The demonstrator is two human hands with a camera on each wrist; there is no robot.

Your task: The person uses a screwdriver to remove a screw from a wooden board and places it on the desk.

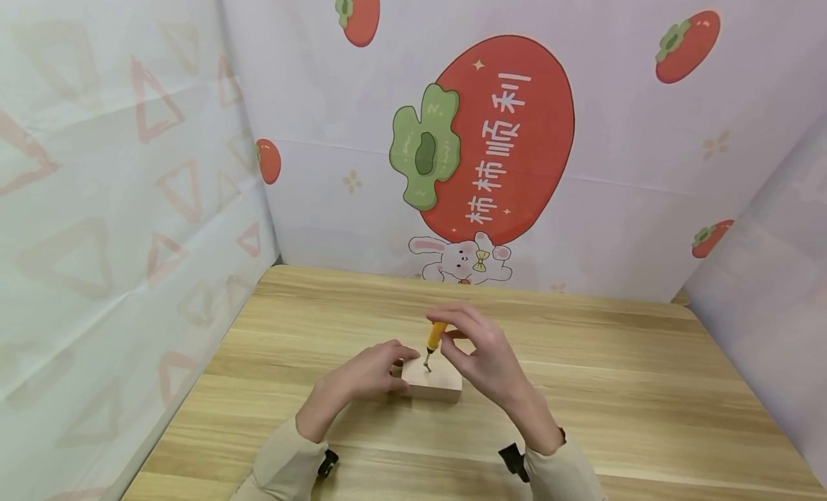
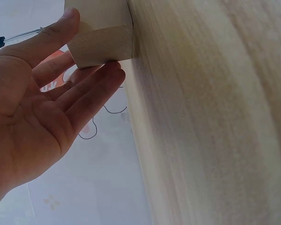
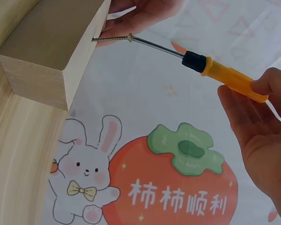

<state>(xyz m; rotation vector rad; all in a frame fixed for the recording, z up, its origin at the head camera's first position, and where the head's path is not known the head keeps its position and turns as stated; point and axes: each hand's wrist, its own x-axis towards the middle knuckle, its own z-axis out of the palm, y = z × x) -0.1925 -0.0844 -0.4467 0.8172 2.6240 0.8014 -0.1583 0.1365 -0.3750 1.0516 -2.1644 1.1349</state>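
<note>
right hand (image 1: 484,357) pinches a yellow-handled screwdriver (image 3: 225,75) on a screw (image 3: 113,39) in the pale wooden block (image 1: 431,381); left hand (image 1: 362,375), fingers straight, touches the block's left side.

Light wooden table (image 1: 614,386), lower frame. Backdrop behind: large red persimmon print (image 1: 510,135) at centre, white rabbit (image 1: 461,258) beneath it. Left curtain (image 1: 110,221), faint triangles, possibly pink.

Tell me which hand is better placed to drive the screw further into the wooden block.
The right hand, probably. It already holds the screwdriver, whose tip sits on the screw standing in the wooden block. The left hand rests against the block's side, steadying it on the table.
</note>
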